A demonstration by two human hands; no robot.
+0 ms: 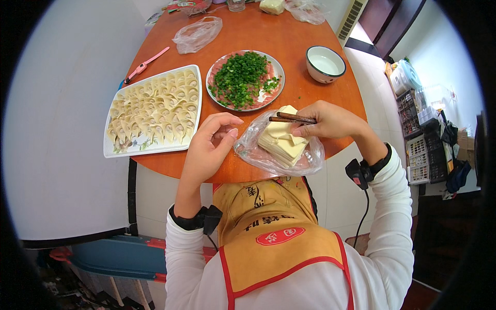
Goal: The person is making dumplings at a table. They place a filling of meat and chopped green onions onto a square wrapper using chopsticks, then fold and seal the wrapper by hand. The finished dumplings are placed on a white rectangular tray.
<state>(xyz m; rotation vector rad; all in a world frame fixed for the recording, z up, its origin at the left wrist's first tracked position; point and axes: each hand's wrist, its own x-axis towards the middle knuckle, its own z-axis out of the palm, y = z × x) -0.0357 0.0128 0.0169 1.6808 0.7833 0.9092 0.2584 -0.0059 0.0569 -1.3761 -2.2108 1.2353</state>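
Observation:
My right hand (331,120) grips a pair of dark wooden chopsticks (288,117). Its thumb and fingertips touch a lifted fold of the top wrapper on a stack of pale yellow dough wrappers (281,145). Under the stack lies a clear plastic bag (252,157), spread on the table. To the left, my left hand (215,141) hovers above the table edge with fingers curled and apart, nothing visible between them. Beyond the hands stands a round plate (279,64) of minced meat (267,99) topped with chopped green onion (240,79).
At left, a white tray (170,146) carries rows of folded wontons (153,104). An enamel bowl (325,64) of clear liquid stands back right on the wooden table (263,35). Behind the tray are a pink-strapped watch (145,66) and a crumpled plastic bag (197,35).

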